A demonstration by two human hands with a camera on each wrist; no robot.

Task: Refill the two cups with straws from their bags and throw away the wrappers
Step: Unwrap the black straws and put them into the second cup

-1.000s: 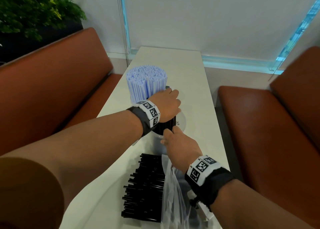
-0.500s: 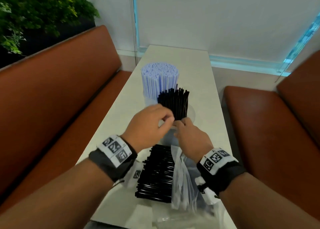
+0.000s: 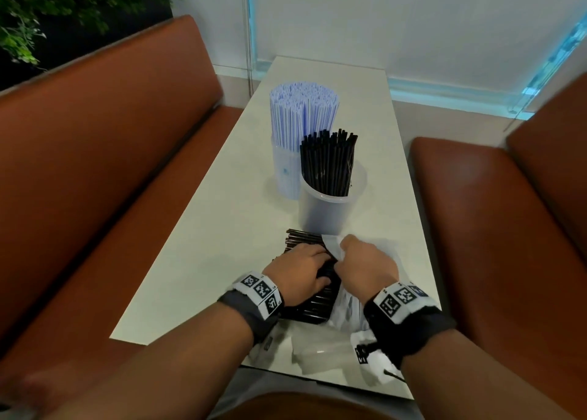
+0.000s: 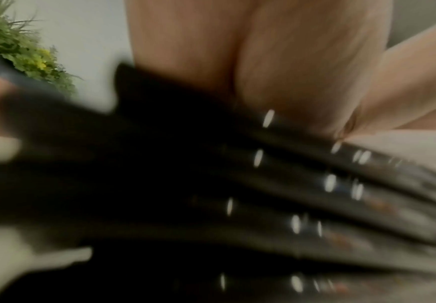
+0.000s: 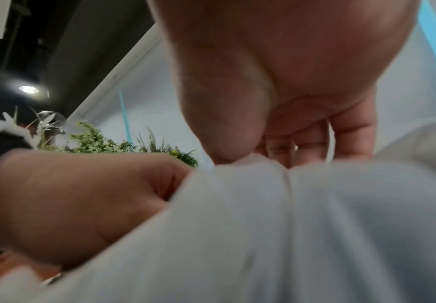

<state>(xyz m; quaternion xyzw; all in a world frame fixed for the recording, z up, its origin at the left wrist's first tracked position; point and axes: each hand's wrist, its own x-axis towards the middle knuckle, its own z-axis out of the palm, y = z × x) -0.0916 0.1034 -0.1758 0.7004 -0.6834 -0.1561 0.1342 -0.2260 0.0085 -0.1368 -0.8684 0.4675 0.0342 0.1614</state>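
Observation:
Two translucent cups stand mid-table. The far cup (image 3: 283,173) is packed with white-and-blue striped straws (image 3: 303,111). The near cup (image 3: 327,214) holds a bunch of black straws (image 3: 328,162). Closer to me, loose black straws (image 3: 314,305) lie in a pile half inside a clear plastic bag (image 3: 344,308). My left hand (image 3: 298,268) arches over this pile, fingers curled down onto the straws (image 4: 302,184). Beside it, my right hand (image 3: 365,265) pinches the bag's open edge (image 5: 250,170) between thumb and fingers. What the left fingertips enclose is hidden.
The narrow white table (image 3: 222,229) runs between two brown benches (image 3: 111,152) (image 3: 495,229). A flat clear wrapper (image 3: 317,349) lies at the near table edge. Green plants (image 3: 63,3) stand behind the left bench. Bare tabletop shows to the left of the cups and beyond them.
Both hands have drawn back from the black-straw cup to the pile near me. The left hand now sits on the loose black straws and the right holds the bag's edge.

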